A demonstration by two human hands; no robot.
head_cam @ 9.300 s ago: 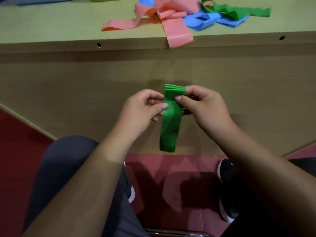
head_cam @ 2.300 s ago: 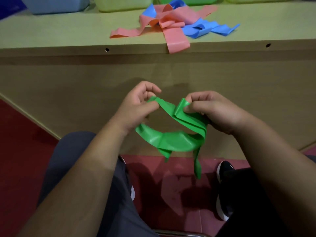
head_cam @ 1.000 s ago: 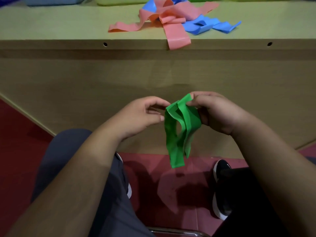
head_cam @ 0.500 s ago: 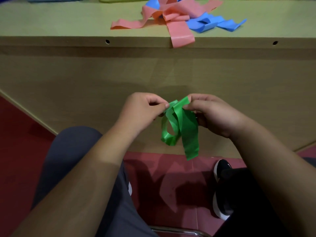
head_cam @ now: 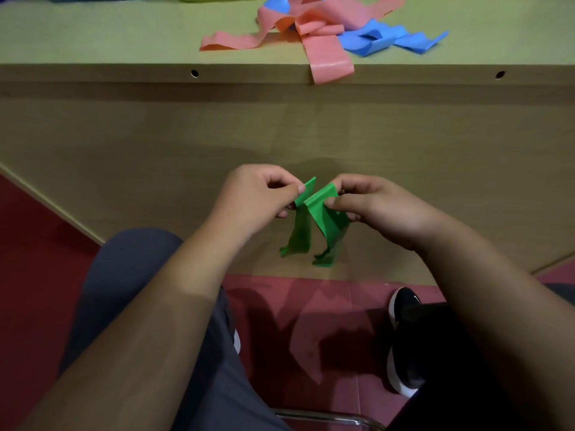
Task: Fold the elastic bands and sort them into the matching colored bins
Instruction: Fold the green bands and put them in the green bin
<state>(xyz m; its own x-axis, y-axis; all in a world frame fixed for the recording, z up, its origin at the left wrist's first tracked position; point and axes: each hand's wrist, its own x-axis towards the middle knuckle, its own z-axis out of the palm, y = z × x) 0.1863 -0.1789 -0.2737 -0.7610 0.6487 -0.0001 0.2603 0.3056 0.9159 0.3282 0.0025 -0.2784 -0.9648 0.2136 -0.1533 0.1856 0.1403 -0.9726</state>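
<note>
Two pinches hold the work: left hand (head_cam: 258,197) nips one upper fold of the green band (head_cam: 326,219) between thumb and forefinger, right hand (head_cam: 379,209) nips the fold beside it, in mid-air below the table (head_cam: 93,73) edge. Both tails dangle loose; springy elastic could slip a pinch and unravel the folds

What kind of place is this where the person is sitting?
Probably a workroom or craft room, though I can't be sure. The person sits at a plain wooden table with pink bands and blue bands piled on it, above a red floor. The left hand and right hand pinch a green band.
</note>
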